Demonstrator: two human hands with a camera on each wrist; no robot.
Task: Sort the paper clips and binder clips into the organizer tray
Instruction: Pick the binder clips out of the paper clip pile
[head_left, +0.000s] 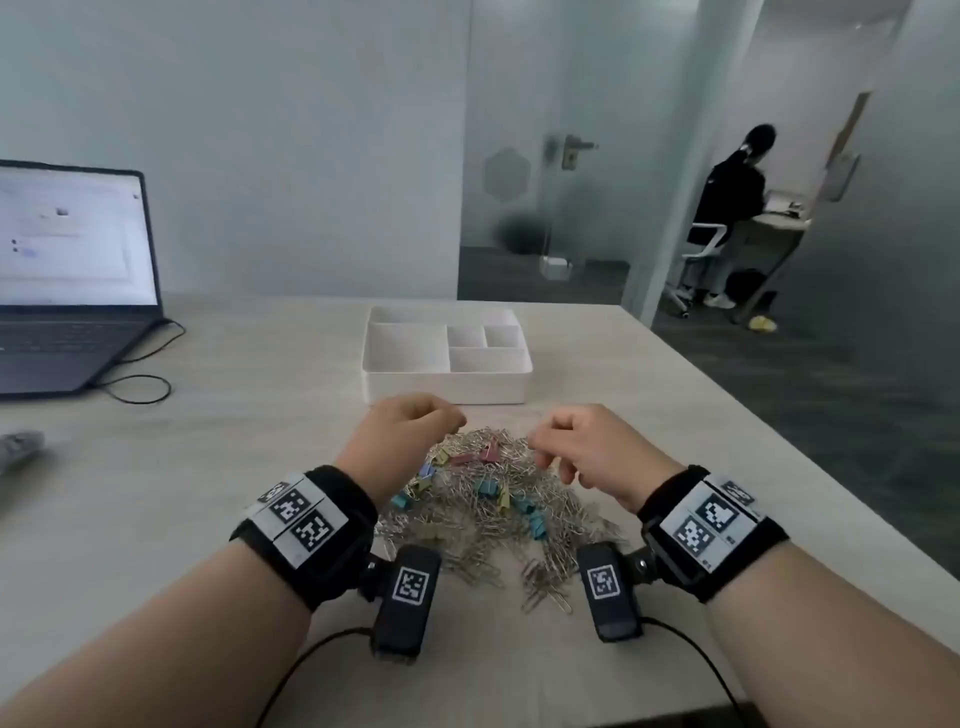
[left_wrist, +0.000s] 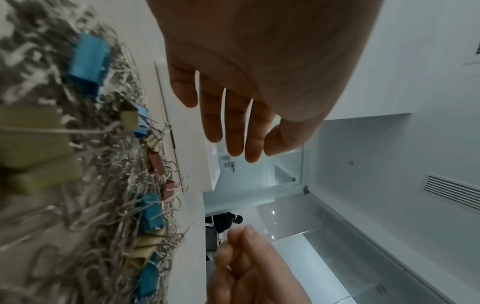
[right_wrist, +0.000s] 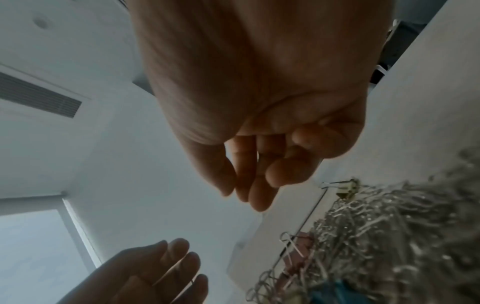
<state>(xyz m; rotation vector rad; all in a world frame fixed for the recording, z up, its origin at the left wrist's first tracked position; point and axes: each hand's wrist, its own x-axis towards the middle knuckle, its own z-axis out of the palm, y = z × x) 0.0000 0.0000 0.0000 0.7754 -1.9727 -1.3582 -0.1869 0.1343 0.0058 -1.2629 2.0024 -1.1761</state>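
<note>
My left hand (head_left: 400, 431) and right hand (head_left: 582, 447) hover slack, holding nothing, over the clip pile (head_left: 488, 499). Laptop (head_left: 72, 270) text unreadable. Wrist tags bear only coded squares.

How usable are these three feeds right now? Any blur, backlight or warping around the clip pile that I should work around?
Head view: evenly lit and mostly sharp; pile of clips readable, tray clear, edges bowed by the wide lens. Left wrist view: nearest clips smeared and out of focus, left hand sharp. Right wrist view: right hand dark against bright walls, pile blurred, strong warping.
</note>
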